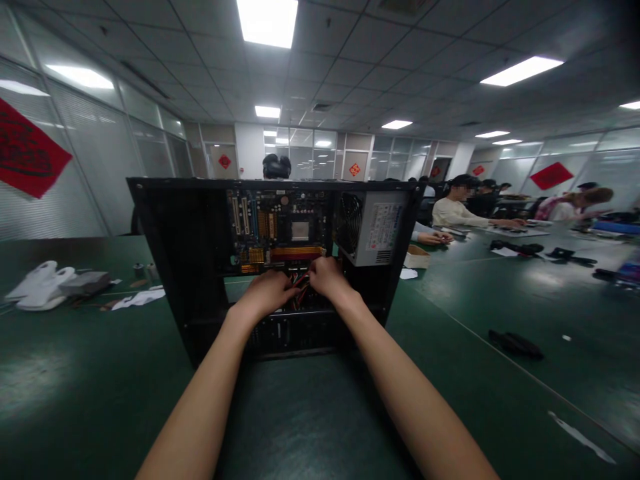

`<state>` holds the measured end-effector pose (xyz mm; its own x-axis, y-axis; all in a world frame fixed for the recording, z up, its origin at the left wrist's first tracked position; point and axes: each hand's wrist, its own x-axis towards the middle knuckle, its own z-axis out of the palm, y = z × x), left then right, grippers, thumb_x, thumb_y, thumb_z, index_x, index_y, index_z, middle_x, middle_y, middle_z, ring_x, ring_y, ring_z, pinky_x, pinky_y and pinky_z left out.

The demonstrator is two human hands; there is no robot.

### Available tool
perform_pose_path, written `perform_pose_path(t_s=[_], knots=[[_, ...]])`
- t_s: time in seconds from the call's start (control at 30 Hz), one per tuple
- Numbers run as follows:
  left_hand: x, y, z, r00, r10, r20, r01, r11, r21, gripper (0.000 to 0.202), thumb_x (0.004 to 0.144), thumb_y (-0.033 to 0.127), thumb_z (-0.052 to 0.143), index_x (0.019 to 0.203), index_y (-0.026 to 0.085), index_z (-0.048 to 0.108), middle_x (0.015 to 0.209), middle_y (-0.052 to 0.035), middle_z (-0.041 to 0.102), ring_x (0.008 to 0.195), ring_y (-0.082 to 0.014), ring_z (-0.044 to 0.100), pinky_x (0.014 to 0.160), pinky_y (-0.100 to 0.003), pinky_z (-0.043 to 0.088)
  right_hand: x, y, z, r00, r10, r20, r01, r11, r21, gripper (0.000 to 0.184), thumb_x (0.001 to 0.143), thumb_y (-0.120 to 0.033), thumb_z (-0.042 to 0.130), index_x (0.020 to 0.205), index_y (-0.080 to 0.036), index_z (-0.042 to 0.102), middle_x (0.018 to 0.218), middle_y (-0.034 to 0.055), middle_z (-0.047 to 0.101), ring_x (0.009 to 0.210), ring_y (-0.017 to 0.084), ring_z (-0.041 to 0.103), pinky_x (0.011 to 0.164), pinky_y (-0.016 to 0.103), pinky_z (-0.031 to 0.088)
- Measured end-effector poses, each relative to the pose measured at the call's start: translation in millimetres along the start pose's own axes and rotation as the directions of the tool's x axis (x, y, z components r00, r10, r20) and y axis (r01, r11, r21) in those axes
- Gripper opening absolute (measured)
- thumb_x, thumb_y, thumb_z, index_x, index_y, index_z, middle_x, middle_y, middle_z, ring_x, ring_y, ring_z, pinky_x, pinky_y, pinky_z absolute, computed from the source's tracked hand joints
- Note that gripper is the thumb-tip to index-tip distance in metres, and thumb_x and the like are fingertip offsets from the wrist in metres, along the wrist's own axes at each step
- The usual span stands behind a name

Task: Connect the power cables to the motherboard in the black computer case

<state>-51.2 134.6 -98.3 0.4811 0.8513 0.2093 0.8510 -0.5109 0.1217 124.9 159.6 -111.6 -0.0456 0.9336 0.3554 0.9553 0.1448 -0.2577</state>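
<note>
A black computer case [185, 320] stands on the green table with its open side toward me. Inside it are a motherboard [280, 217] and, at the upper right, a grey power supply [384, 227] with a fan. Both hands reach into the case just below the motherboard. My left hand [265, 292] has its fingers closed at a bundle of red and black cables [299, 293]. My right hand [327, 275] is curled shut at the upper right end of the same cables, close to the motherboard's lower edge. Its fingertips are partly hidden.
On the left lie white plastic pieces [45, 283], a grey box [85, 283] and papers [137, 298]. A small cardboard box [417, 257] sits right of the case. Farther right are a black item [515, 343] and a white strip [583, 437]. Several people work along the right side.
</note>
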Motion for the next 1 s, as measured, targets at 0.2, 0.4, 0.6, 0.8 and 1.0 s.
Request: perform_pose_path(t_s=[0.2, 0.4, 0.6, 0.8, 1.0], knots=[[-2.0, 1.6, -1.8, 0.999, -0.04, 0.018, 0.04, 0.998, -0.051, 0.038, 0.093, 0.048, 0.054, 0.081, 0.02, 0.077, 0.077, -0.0083, 0.072, 0.073, -0.0224, 0.066, 0.059, -0.03, 0.035, -2.8, 0.4, 1.2, 1.0, -0.018, -0.021, 0.018, 1.0, -0.011, 0.024, 0.092, -0.021, 0.055, 0.099, -0.016, 0.078, 0.101, 0.0146, 0.077, 0.097, 0.026, 0.073, 0.079, 0.029, 0.051], [-1.4, 1.6, -1.1, 0.997, -0.061, 0.046, 0.064, 0.995, -0.073, 0.038, 0.091, 0.049, 0.054, 0.08, 0.02, 0.076, 0.076, -0.0085, 0.072, 0.074, -0.0232, 0.066, 0.059, -0.03, 0.035, -0.7, 0.9, -0.2, 1.0, -0.002, 0.006, 0.002, 1.0, 0.025, 0.023, 0.09, -0.02, 0.057, 0.099, -0.018, 0.078, 0.102, 0.0133, 0.077, 0.098, 0.024, 0.072, 0.077, 0.027, 0.051], [-1.8, 1.9, -2.8, 0.997, -0.058, 0.057, 0.06, 0.998, -0.034, 0.037, 0.092, 0.047, 0.054, 0.08, 0.021, 0.076, 0.078, -0.0078, 0.073, 0.073, -0.0225, 0.065, 0.061, -0.03, 0.037, -2.3, 0.7, -0.2, 1.0, -0.023, 0.004, 0.023, 1.0, 0.005, 0.024, 0.091, -0.02, 0.056, 0.1, -0.016, 0.078, 0.102, 0.0137, 0.077, 0.098, 0.025, 0.072, 0.08, 0.029, 0.051], [-2.7, 3.6, -3.6, 0.996, -0.083, 0.045, 0.083, 0.997, -0.001, 0.034, 0.092, 0.046, 0.056, 0.085, 0.022, 0.078, 0.083, -0.0086, 0.075, 0.077, -0.0238, 0.067, 0.062, -0.03, 0.039, -0.4, -0.6, -0.6, 0.998, 0.011, 0.068, -0.012, 1.0, 0.004, 0.021, 0.09, -0.021, 0.061, 0.101, -0.018, 0.078, 0.106, 0.0133, 0.076, 0.101, 0.024, 0.072, 0.08, 0.027, 0.051], [-1.0, 1.3, -2.6, 0.995, -0.08, 0.058, 0.079, 0.997, 0.02, 0.036, 0.092, 0.049, 0.054, 0.086, 0.023, 0.078, 0.084, -0.0088, 0.075, 0.078, -0.0246, 0.067, 0.064, -0.031, 0.041, -1.3, -1.2, -2.7, 0.998, 0.011, 0.063, -0.012, 1.0, 0.012, 0.022, 0.09, -0.022, 0.06, 0.102, -0.02, 0.079, 0.106, 0.0113, 0.077, 0.1, 0.024, 0.072, 0.078, 0.027, 0.051]])
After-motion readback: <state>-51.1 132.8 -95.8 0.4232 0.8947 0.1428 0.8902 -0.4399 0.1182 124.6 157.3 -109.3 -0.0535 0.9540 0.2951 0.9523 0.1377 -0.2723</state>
